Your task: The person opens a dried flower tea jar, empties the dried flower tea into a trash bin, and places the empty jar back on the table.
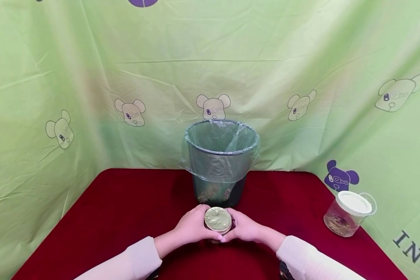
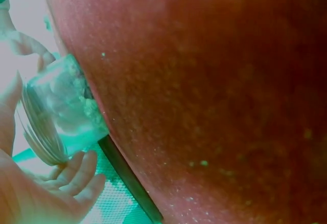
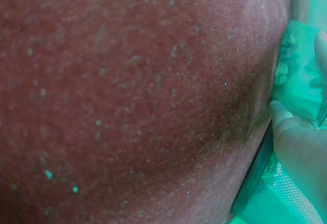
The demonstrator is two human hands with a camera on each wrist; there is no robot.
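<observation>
Right in front of the bag-lined mesh trash bin [image 1: 217,167], a clear gold-lidded jar [image 1: 217,219] is standing on the red tablecloth [image 1: 133,206], left hand [image 1: 193,226] and right hand [image 1: 245,226] both gripping it, one per side. Way off right, a white-lidded clear bucket [image 1: 342,221] is just sitting near the cloth's edge.

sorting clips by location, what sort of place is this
Probably a staged recording booth: a printed green fabric backdrop hangs around three sides of a red-topped table, where a mesh wastebasket stands.
</observation>
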